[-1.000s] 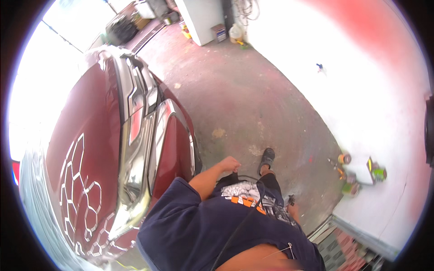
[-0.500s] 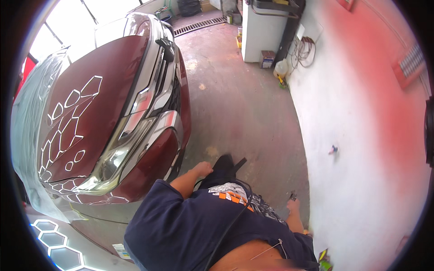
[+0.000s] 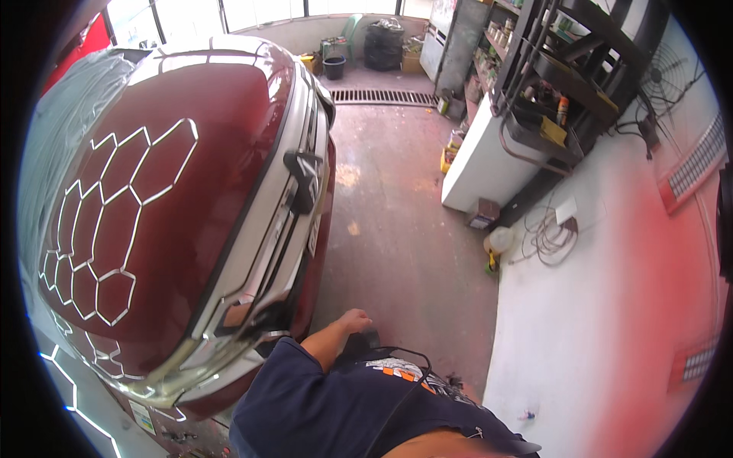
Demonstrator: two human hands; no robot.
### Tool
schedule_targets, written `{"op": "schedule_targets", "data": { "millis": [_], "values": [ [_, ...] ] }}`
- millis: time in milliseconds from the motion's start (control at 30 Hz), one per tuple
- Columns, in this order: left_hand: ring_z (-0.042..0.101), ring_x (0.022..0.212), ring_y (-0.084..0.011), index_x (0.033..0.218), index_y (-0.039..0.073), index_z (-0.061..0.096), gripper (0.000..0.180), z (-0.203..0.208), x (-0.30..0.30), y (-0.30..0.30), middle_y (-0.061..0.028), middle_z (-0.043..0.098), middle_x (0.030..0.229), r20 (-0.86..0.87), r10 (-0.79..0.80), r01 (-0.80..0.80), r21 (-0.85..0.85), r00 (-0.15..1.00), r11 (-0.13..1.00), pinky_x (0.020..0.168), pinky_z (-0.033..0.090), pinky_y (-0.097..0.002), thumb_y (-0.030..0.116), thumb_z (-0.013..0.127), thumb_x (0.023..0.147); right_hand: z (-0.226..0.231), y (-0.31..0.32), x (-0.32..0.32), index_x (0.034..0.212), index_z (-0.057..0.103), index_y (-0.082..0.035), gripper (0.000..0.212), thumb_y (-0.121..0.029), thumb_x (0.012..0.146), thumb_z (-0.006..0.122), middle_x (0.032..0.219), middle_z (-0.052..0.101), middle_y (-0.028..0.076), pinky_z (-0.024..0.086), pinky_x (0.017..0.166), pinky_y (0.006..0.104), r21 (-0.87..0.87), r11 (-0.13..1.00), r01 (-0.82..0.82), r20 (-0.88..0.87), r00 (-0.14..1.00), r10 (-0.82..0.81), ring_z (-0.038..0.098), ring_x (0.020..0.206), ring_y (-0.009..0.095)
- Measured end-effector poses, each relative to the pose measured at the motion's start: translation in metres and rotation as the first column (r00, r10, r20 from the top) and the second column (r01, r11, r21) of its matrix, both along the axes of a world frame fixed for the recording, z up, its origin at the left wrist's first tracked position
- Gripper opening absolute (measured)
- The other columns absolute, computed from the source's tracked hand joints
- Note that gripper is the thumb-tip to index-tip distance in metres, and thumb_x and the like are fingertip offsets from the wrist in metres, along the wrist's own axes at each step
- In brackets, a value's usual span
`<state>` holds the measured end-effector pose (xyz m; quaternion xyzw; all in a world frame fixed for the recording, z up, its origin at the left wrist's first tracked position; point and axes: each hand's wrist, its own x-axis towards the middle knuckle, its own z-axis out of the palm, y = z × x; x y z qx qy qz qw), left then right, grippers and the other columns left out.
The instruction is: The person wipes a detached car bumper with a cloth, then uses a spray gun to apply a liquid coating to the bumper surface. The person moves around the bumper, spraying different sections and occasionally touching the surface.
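Observation:
My left hand [image 3: 355,320] hangs in front of my body, beside the front of a dark red car [image 3: 221,145]. Its fingers look loosely apart, and nothing shows in them. A black cord [image 3: 412,353] loops across my dark printed shirt. My right hand is hidden behind my body; a small dark shape shows past the shirt's right edge, too unclear to name. Bright hexagon-shaped light reflections lie across the car's hood. Clear plastic sheeting [image 3: 84,99] covers the car's far left side.
To the right stands a white wall [image 3: 550,336] with a coiled cable [image 3: 553,237]. Ahead of it are a dark metal post with trays [image 3: 542,137], a small box [image 3: 483,214] and a jug [image 3: 499,240]. A floor drain grate [image 3: 385,98], a black bucket [image 3: 334,67] and a green chair [image 3: 351,34] are farther off.
My view has tilted up and shifted along the car, showing more of the room's far end. My right hand, earlier seen with a small dark thing, has gone out of sight.

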<state>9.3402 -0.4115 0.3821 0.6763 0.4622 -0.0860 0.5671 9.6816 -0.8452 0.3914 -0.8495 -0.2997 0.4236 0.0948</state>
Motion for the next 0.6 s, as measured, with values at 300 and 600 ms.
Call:
{"op": "schedule_targets", "data": {
  "millis": [300,600],
  "values": [
    [0.073,0.103,-0.0264,0.112,0.003,0.076,0.038,0.013,0.114,0.198,-0.0165,0.077,0.107,0.132,0.180,-0.184,0.017,0.975,0.983,0.092,0.056,-0.0397,0.036,0.072,0.092,-0.003,0.273,0.174,0.116,0.062,-0.002,0.028,-0.018,0.094,0.060,0.091,0.072,0.013,0.057,0.062,0.0414,-0.091,0.908,0.410,-0.177,0.890,-0.420,0.074,0.075,0.027],
    [0.074,0.096,-0.0289,0.114,0.005,0.076,0.040,0.034,0.142,0.348,-0.0160,0.077,0.107,-0.148,0.306,-0.283,0.160,0.940,0.946,0.086,0.057,-0.0403,0.036,0.074,0.089,-0.102,0.593,0.355,0.111,0.071,-0.002,0.038,-0.016,0.076,0.071,0.094,0.075,0.021,0.058,0.073,0.0462,-0.164,0.938,-0.305,-0.162,0.946,0.279,0.075,0.086,0.033]
  ]
}}
